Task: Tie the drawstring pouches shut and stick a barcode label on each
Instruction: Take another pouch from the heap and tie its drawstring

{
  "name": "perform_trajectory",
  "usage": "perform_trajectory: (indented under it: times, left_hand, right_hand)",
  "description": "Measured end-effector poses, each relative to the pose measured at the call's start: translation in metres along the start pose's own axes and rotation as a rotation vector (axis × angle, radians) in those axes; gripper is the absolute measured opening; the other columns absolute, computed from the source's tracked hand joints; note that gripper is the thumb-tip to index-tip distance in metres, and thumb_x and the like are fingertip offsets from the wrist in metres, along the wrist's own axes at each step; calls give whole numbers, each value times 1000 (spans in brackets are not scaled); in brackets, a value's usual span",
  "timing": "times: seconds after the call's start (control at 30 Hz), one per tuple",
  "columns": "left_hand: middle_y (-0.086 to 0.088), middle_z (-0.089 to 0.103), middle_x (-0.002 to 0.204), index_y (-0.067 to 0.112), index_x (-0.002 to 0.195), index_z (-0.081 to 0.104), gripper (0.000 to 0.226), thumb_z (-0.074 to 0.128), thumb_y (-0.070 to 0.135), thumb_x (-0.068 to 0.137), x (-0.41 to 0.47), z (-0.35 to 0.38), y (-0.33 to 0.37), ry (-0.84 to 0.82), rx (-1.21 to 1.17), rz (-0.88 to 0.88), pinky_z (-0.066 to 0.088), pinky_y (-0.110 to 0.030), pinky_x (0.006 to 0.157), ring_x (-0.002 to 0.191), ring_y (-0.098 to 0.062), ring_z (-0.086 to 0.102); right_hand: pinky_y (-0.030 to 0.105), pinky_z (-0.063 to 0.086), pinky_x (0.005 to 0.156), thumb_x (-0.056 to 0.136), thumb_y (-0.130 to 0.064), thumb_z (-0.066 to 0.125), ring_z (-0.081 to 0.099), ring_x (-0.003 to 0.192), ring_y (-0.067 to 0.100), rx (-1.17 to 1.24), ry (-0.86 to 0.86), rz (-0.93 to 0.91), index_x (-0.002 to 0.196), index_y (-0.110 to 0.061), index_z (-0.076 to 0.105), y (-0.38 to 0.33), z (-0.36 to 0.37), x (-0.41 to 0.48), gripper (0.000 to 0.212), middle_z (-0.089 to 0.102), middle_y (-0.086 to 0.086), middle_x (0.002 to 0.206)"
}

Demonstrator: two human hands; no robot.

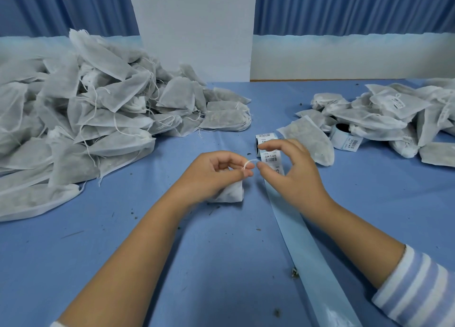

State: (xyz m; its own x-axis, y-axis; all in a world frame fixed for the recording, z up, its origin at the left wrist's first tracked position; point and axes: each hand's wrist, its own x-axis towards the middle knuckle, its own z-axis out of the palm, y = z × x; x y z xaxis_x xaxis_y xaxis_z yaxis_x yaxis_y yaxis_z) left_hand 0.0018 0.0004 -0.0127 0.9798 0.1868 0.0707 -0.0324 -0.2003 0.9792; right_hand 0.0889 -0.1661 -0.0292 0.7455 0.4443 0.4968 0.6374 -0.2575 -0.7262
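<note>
Head view: the left hand is curled round a small white pouch, whose lower end sticks out beneath the palm and rests on the tabletop. Its thumb and forefinger pinch the pouch's string, which stands up as a small loop just past the fingertips. The right hand sits just beside it, fingers bent into a half-open C with the forefinger raised clear of the thumb. The thumb tip meets the loop, but I cannot tell whether it has hold of the string.

The pouch is thin, matt, slightly see-through fabric, with a dark filling showing grey inside. The string is white twisted thread.

Behind the right hand stands a roll of barcode labels. Its glossy pale-blue backing strip runs toward the near edge, passing under the right forearm. A big heap of pouches with loose strings lies well apart at left. A smaller pile at right, some carrying labels, half covers a second roll. The tabletop is blue cloth flecked with dark crumbs. A striped sleeve covers the right upper arm.
</note>
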Motion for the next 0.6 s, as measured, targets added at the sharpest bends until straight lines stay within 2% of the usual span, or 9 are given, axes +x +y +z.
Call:
perform_trajectory:
  times: [0.07,0.13,0.2,0.3,0.43,0.5,0.6]
  left_hand:
    - [-6,77,92,26,82,78,18,75,9,84,-1,-1,0,17,-37,0,51,-27,84,87,-11,67]
    - [-4,78,90,25,83,78,19,72,8,86,-2,-1,1,9,-82,4,52,-20,79,85,-7,71]
    - [-6,77,87,28,85,78,18,71,11,86,-2,-1,2,11,-92,-4,53,-25,81,81,-10,71]
    - [-6,76,82,28,79,76,16,71,15,89,-3,1,4,24,-105,-27,52,-31,77,72,-13,70]
    - [-3,77,83,27,77,77,13,72,22,88,-4,2,5,13,-85,-51,50,-28,76,72,-10,69]
    - [-3,77,84,28,77,77,13,72,25,88,-4,1,6,19,-84,-55,51,-29,76,72,-11,69]
    - [-2,76,83,28,77,76,11,73,26,87,-4,1,6,15,-102,-73,53,-31,76,71,-14,69]
  right_hand:
    - [7,28,95,82,-12,73,48,112,15,-20,32,-39,94,-37,60,-3,-1,-2,31,55,-16,103]
    - [9,29,95,81,-11,70,49,108,18,-31,55,-92,88,-30,62,-7,0,-3,22,56,-12,97]
    - [19,33,96,76,-12,64,50,102,20,-42,57,-125,81,-25,66,-11,1,-4,14,57,-5,92]
    - [31,37,94,72,-13,60,47,97,21,-66,21,-134,77,-19,72,-14,3,-7,15,56,-1,89]
    - [17,33,93,75,-10,65,48,99,23,-16,-24,-90,80,-22,72,-14,2,-7,14,56,-1,90]
    - [13,32,92,77,-1,70,50,101,22,16,-36,-54,83,-26,69,-12,2,-6,25,58,-1,93]
    - [21,38,91,79,-2,71,53,102,17,55,-45,-19,91,-25,64,-10,0,-4,27,59,-5,97]
